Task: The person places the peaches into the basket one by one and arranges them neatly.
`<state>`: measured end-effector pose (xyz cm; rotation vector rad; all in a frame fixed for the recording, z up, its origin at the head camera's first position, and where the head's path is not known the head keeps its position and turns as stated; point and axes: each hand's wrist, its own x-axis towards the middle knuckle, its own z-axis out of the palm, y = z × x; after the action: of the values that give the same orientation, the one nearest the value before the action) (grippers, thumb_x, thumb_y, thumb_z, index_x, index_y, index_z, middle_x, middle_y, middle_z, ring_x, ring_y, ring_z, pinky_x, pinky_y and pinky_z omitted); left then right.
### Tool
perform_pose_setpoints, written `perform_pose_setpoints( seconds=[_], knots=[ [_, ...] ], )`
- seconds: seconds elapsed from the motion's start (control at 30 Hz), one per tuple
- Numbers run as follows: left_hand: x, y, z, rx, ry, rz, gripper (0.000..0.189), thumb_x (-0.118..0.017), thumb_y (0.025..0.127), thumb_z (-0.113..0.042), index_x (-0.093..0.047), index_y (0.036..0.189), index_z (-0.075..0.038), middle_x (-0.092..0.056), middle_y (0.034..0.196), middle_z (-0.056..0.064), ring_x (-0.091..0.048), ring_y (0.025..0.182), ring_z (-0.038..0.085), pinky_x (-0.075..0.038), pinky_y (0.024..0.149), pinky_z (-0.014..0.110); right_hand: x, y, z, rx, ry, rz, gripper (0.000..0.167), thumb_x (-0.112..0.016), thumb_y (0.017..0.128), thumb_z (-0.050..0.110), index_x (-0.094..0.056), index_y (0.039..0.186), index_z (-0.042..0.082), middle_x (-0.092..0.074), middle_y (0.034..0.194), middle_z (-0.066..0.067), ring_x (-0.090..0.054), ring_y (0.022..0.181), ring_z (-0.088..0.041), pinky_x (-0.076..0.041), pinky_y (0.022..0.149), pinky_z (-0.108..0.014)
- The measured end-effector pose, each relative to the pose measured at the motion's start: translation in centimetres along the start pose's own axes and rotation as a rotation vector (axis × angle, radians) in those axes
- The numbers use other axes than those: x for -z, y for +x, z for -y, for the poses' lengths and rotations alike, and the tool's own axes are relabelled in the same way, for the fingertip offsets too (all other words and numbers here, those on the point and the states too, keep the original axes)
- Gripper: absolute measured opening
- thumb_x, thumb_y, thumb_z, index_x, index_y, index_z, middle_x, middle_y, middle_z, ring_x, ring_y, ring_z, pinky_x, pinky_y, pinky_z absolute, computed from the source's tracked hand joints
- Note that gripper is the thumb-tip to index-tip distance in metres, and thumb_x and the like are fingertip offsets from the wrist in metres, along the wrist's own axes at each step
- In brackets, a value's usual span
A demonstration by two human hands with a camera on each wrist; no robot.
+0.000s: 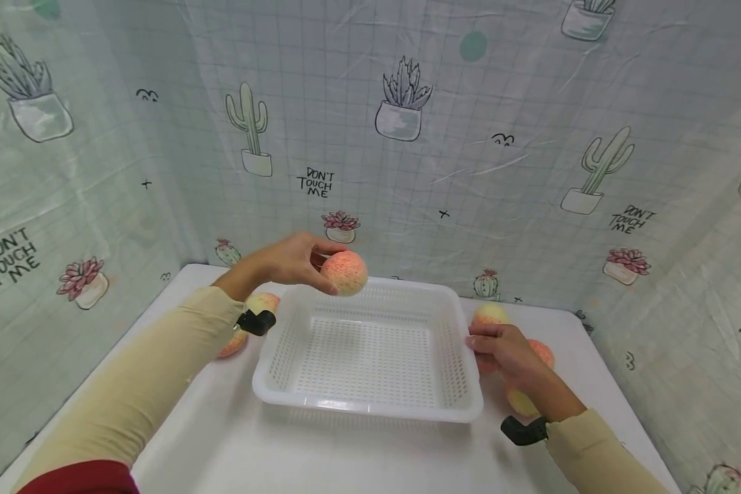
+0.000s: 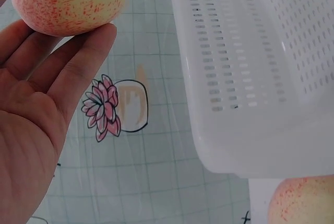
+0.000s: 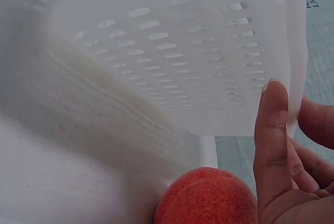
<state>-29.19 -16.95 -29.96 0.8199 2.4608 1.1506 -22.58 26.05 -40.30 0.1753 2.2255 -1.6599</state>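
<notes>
My left hand holds a yellow-and-red peach between thumb and fingers, over the back rim of a white perforated basket. In the left wrist view, the fingers lie against that peach's underside. On the opposite side, my right hand pinches the basket's right rim, as the right wrist view also shows, with the thumb and fingers on either side of the rim. The perforated floor inside the basket shows bare in the head view. A red peach sits close below the right hand.
On the white table, more peaches lie left of the basket, including one peach partly behind the left wrist. Several others, such as the yellow peach, lie around the right hand. A cactus-printed curtain encloses the table's back and sides.
</notes>
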Motion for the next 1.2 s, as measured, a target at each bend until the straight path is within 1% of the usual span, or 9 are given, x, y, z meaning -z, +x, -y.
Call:
perform_pose_setpoints(
  seconds=[0.17,0.3,0.37,0.57,0.73,1.03,1.1,1.2],
  knots=[
    [-0.4,0.5,-0.1,-0.016,-0.019,0.021,0.081,-0.089,0.08,-0.014,-0.053,0.152,-0.011,-0.066,0.143,0.01,-0.07,0.122,0.027,-0.06,0.1,0.039,0.0,-0.2,0.1,0.022,0.011,0.016,0.055,-0.067,0.102,0.02,-0.049,0.147,-0.006,-0.074,0.122,-0.009,-0.077,0.101,-0.019,-0.064,0.091,-0.036],
    [-0.7,0.9,-0.2,0.002,-0.009,0.024,0.081,-0.09,0.079,-0.017,-0.054,0.152,-0.014,-0.067,0.141,0.006,-0.071,0.121,0.025,-0.059,0.099,0.038,0.1,-0.3,0.1,0.027,0.014,0.026,0.056,-0.067,0.102,0.02,-0.048,0.148,-0.006,-0.075,0.121,-0.008,-0.077,0.1,-0.019,-0.064,0.091,-0.036],
    [-0.9,1.2,-0.2,0.011,-0.007,0.024,0.082,-0.09,0.079,-0.018,-0.054,0.152,-0.015,-0.067,0.141,0.005,-0.07,0.122,0.024,-0.059,0.099,0.038,0.1,-0.3,0.0,0.024,0.016,0.025,0.056,-0.067,0.102,0.02,-0.049,0.148,-0.006,-0.074,0.122,-0.009,-0.077,0.101,-0.02,-0.064,0.091,-0.037],
    [-1.8,2.1,-0.1,0.001,-0.029,0.03,0.08,-0.09,0.079,-0.016,-0.056,0.151,-0.015,-0.067,0.142,0.006,-0.07,0.122,0.025,-0.059,0.1,0.038,0.0,-0.3,0.1,0.021,0.019,0.011,0.057,-0.069,0.102,0.02,-0.049,0.148,-0.006,-0.073,0.127,-0.012,-0.077,0.102,-0.02,-0.064,0.091,-0.037],
    [-2.4,2.6,-0.2,-0.003,-0.03,0.029,0.08,-0.09,0.079,-0.016,-0.056,0.15,-0.013,-0.065,0.144,0.006,-0.069,0.124,0.026,-0.059,0.1,0.039,-0.2,-0.3,0.2,0.027,0.011,0.005,0.055,-0.068,0.102,0.02,-0.05,0.148,-0.005,-0.073,0.125,-0.011,-0.076,0.1,-0.019,-0.064,0.09,-0.036],
    [-3.7,4.0,-0.3,-0.038,-0.035,0.045,0.079,-0.09,0.078,-0.014,-0.056,0.15,-0.011,-0.064,0.145,0.009,-0.069,0.125,0.028,-0.059,0.1,0.038,-0.4,-0.3,0.0,0.015,-0.003,-0.019,0.057,-0.071,0.1,0.025,-0.052,0.148,0.0,-0.068,0.136,-0.015,-0.076,0.102,-0.02,-0.063,0.095,-0.037],
    [-4.1,4.4,-0.2,-0.044,-0.04,0.047,0.08,-0.09,0.078,-0.014,-0.056,0.15,-0.01,-0.063,0.147,0.009,-0.069,0.126,0.029,-0.059,0.099,0.037,-0.3,-0.3,0.0,0.009,-0.003,-0.027,0.056,-0.071,0.1,0.025,-0.053,0.148,0.002,-0.068,0.136,-0.014,-0.076,0.102,-0.02,-0.063,0.095,-0.037],
    [-4.6,4.8,-0.1,-0.05,-0.053,0.056,0.079,-0.09,0.078,-0.013,-0.056,0.15,-0.009,-0.063,0.147,0.01,-0.069,0.126,0.029,-0.059,0.099,0.036,-0.3,-0.3,-0.1,0.009,-0.009,-0.025,0.056,-0.07,0.101,0.025,-0.053,0.148,0.001,-0.069,0.135,-0.014,-0.076,0.102,-0.021,-0.063,0.095,-0.038]
  ],
)
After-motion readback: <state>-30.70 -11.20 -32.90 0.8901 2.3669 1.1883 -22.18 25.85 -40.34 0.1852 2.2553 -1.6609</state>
